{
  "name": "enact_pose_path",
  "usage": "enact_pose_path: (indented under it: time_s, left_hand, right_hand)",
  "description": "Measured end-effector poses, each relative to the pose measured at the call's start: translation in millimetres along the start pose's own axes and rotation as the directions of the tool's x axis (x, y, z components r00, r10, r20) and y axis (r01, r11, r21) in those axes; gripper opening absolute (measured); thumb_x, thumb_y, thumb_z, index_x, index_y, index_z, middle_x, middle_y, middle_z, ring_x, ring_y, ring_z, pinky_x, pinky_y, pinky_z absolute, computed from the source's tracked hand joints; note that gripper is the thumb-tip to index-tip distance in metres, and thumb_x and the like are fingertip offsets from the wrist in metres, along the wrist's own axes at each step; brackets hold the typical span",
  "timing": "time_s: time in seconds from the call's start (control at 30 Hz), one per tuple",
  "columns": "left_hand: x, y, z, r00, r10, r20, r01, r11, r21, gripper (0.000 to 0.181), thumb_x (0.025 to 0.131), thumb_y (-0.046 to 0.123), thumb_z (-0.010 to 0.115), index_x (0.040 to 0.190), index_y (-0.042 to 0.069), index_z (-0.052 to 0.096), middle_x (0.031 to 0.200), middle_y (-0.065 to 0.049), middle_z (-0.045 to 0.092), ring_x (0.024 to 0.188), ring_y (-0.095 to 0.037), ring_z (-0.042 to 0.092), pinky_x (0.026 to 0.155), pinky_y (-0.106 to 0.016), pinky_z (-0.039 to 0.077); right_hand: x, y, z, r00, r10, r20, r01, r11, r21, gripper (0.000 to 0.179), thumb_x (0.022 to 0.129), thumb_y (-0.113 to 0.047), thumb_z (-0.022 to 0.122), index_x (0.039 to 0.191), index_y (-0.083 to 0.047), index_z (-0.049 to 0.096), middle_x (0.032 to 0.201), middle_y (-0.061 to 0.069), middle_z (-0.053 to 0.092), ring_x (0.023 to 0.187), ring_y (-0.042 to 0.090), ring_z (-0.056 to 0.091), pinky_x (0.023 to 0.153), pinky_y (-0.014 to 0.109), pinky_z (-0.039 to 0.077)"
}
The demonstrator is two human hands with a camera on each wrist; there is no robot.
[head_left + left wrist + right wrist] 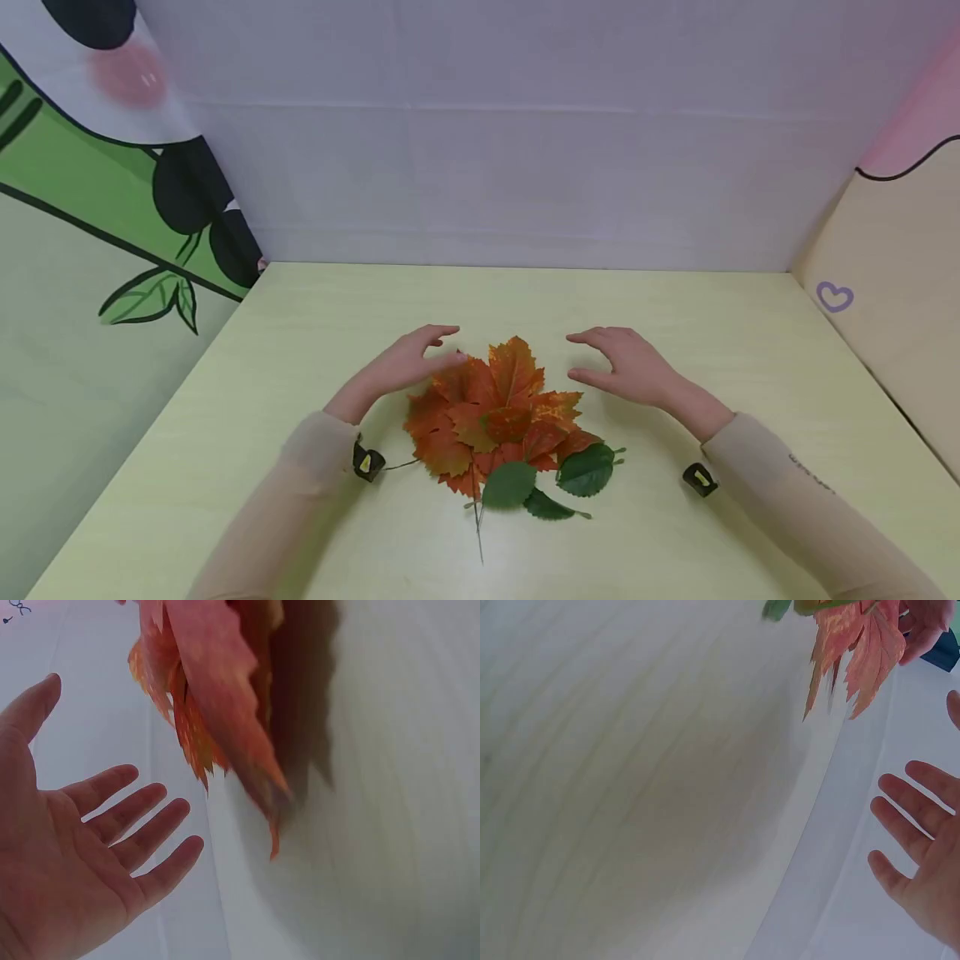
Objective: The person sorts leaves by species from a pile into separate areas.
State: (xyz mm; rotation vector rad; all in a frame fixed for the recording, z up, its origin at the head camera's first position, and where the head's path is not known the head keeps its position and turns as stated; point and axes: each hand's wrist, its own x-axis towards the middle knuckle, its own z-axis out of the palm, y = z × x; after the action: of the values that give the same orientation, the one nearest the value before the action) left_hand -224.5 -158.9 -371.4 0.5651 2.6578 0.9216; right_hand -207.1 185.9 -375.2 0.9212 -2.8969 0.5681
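Observation:
A pile of orange and red artificial maple leaves (480, 408) lies at the middle of the table, thin stems sticking out toward the front. Several green leaves (510, 485) lie at its front right edge. My left hand (405, 358) is over the pile's upper left side, fingers spread and holding nothing; its thumb overlaps a leaf in the head view. To the right of the pile my right hand (626, 362) hovers apart from it, fingers extended. In the left wrist view a red leaf (217, 690) hangs near the spread fingers (161, 832).
The pale table (187, 467) runs back to a grey-white cloth wall (525, 183). Printed side panels stand left and right, the right one with a purple heart (835, 297). A small black wrist camera (367, 461) sits beneath the left sleeve, another (700, 479) beneath the right.

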Motion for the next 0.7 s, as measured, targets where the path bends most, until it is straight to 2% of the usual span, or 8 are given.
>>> enact_pose_path:
  time_s: [0.07,0.13,0.33,0.57,0.7]
  left_hand:
    - [1.2,0.2,5.5,1.0,-0.008,0.015,0.009,0.998,-0.066,0.071,0.084,0.058,0.051,0.14,0.017,0.035,0.142,-0.001,0.037,0.125,-0.025,0.04,0.098,-0.048,0.034]
    - [3.0,1.1,9.5,1.0,0.004,0.004,-0.004,0.995,-0.104,0.068,0.084,0.055,0.053,0.137,0.015,0.039,0.139,-0.002,0.04,0.122,-0.025,0.044,0.097,-0.047,0.037]
    - [6.8,5.0,19.1,0.999,0.032,0.0,-0.032,0.99,-0.139,0.06,0.084,0.046,0.059,0.13,0.009,0.048,0.13,-0.007,0.05,0.112,-0.023,0.052,0.091,-0.042,0.043]
    - [9.2,2.7,29.2,0.997,0.054,0.052,-0.043,0.98,-0.195,0.054,0.082,0.041,0.064,0.125,0.01,0.051,0.121,-0.003,0.055,0.109,-0.021,0.054,0.091,-0.039,0.043]
    - [8.7,1.6,33.3,0.995,0.065,0.072,-0.048,0.977,-0.209,0.051,0.082,0.039,0.065,0.124,0.013,0.052,0.119,-0.001,0.056,0.11,-0.02,0.054,0.092,-0.039,0.042]
  right_hand:
    - [0.6,-6.5,2.2,1.0,-0.025,0.018,0.025,0.999,0.02,0.06,0.085,-0.055,0.051,0.129,-0.013,0.052,0.126,0.004,0.056,0.117,0.026,0.049,0.1,0.049,0.03]
    - [1.4,-12.5,3.3,0.999,-0.043,0.021,0.042,0.998,0.039,0.058,0.085,-0.053,0.052,0.127,-0.014,0.053,0.124,0.002,0.057,0.116,0.025,0.05,0.1,0.048,0.03]
    - [6.4,-30.7,6.9,0.992,-0.114,0.062,0.108,0.99,0.095,0.05,0.085,-0.044,0.058,0.124,-0.013,0.056,0.121,0.0,0.059,0.113,0.021,0.052,0.098,0.045,0.034]
    - [11.8,-48.4,17.1,0.961,-0.244,0.133,0.219,0.959,0.181,0.045,0.085,-0.041,0.06,0.12,-0.013,0.058,0.112,0.0,0.062,0.103,0.02,0.057,0.091,0.039,0.042]
    - [12.3,-53.8,24.3,0.945,-0.264,0.192,0.211,0.942,0.26,0.042,0.084,-0.039,0.062,0.118,-0.014,0.059,0.113,-0.002,0.061,0.104,0.016,0.056,0.089,0.035,0.043]
